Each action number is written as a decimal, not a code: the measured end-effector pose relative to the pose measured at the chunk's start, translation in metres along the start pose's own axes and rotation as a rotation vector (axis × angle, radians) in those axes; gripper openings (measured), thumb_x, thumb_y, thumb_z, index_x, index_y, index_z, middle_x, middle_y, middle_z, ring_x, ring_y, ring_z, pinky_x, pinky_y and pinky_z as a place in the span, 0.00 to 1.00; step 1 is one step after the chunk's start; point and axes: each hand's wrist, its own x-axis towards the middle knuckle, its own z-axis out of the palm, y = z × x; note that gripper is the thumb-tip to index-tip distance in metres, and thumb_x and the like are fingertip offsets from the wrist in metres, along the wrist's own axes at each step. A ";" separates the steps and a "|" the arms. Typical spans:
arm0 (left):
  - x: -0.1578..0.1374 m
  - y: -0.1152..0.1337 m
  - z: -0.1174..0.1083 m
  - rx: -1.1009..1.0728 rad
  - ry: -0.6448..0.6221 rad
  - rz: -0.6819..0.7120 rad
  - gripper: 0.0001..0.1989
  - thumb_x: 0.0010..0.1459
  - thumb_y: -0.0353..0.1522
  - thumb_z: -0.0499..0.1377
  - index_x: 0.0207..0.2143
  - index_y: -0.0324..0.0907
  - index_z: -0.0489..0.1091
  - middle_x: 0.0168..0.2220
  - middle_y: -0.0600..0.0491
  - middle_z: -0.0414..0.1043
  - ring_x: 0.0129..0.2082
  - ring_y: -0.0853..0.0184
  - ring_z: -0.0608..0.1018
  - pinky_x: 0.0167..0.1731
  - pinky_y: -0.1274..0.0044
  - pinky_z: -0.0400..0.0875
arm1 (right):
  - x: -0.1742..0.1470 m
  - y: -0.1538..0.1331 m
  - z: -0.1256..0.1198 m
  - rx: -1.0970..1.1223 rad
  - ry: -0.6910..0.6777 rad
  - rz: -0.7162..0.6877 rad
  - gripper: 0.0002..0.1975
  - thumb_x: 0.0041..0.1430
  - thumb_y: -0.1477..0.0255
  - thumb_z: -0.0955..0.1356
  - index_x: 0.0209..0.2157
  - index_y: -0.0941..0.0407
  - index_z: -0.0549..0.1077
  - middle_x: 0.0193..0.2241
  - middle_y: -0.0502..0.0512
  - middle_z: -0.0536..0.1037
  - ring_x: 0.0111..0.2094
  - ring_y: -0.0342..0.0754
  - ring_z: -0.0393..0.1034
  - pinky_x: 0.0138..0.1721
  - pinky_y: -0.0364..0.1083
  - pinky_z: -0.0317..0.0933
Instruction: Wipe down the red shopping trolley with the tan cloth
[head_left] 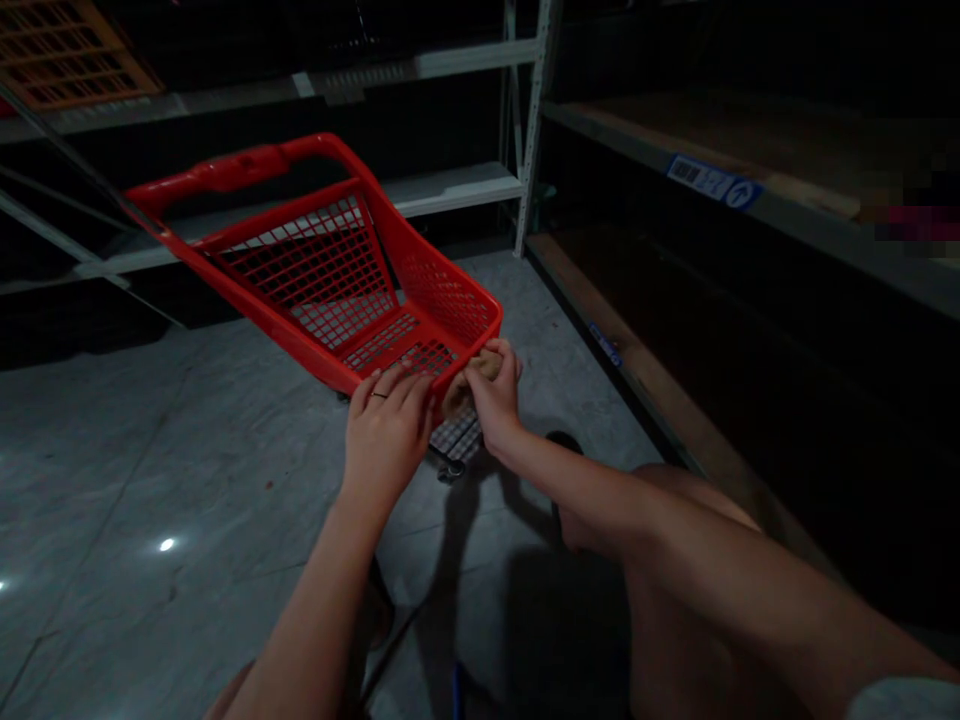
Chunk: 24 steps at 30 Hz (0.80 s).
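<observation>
A red plastic shopping cart [420,330] with grid walls stands in front of me, its near end towards my body and its handle at the far left. My left hand [390,415] is wrapped over the cart's near rim, fingers reaching inside and a thin ring on one of them. At the near right corner, my right hand [495,390] grips a tan, crumpled cloth [457,395] and presses it against the outside of the rim. Part of the cloth is hidden behind the fingers.
Wooden-decked shelving [577,290] with blue-and-white labels runs along my right. A white metal rack [465,190] stands behind the cart, and an orange crate [75,50] sits on it at upper left. Grey floor [150,450] spreads to the left. The light is dim.
</observation>
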 end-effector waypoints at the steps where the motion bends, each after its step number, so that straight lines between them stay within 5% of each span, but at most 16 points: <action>1: 0.001 -0.003 -0.002 0.007 -0.001 0.016 0.15 0.68 0.33 0.53 0.54 0.44 0.72 0.53 0.47 0.78 0.59 0.54 0.74 0.62 0.58 0.61 | -0.003 0.004 -0.002 -0.003 -0.003 -0.008 0.21 0.48 0.68 0.69 0.47 0.50 0.67 0.54 0.56 0.68 0.59 0.51 0.62 0.65 0.57 0.54; 6: -0.002 -0.020 -0.005 0.014 -0.021 0.026 0.10 0.68 0.36 0.54 0.46 0.45 0.74 0.47 0.48 0.81 0.56 0.54 0.76 0.61 0.58 0.63 | -0.019 0.018 -0.018 -0.006 -0.178 -0.064 0.31 0.43 0.72 0.72 0.52 0.51 0.65 0.58 0.59 0.67 0.62 0.53 0.61 0.67 0.58 0.53; 9: -0.005 -0.023 -0.002 0.011 -0.024 0.026 0.11 0.70 0.36 0.52 0.41 0.44 0.74 0.44 0.48 0.81 0.52 0.56 0.78 0.61 0.60 0.63 | -0.012 0.015 -0.021 0.040 -0.235 -0.035 0.27 0.46 0.70 0.72 0.50 0.51 0.67 0.56 0.58 0.71 0.58 0.52 0.66 0.64 0.56 0.58; 17: -0.002 -0.021 0.000 -0.055 -0.073 0.049 0.13 0.71 0.36 0.49 0.43 0.43 0.73 0.46 0.48 0.80 0.50 0.58 0.77 0.61 0.61 0.63 | 0.072 0.003 -0.015 0.029 -0.024 -0.003 0.17 0.46 0.70 0.69 0.41 0.52 0.69 0.43 0.51 0.77 0.46 0.50 0.72 0.54 0.51 0.64; 24: 0.003 -0.016 0.005 -0.069 -0.067 0.050 0.14 0.71 0.36 0.49 0.44 0.43 0.73 0.44 0.48 0.80 0.48 0.58 0.77 0.60 0.61 0.63 | -0.036 0.063 0.002 -0.004 -0.173 0.149 0.13 0.40 0.75 0.68 0.31 0.47 0.68 0.26 0.45 0.76 0.30 0.49 0.73 0.36 0.50 0.69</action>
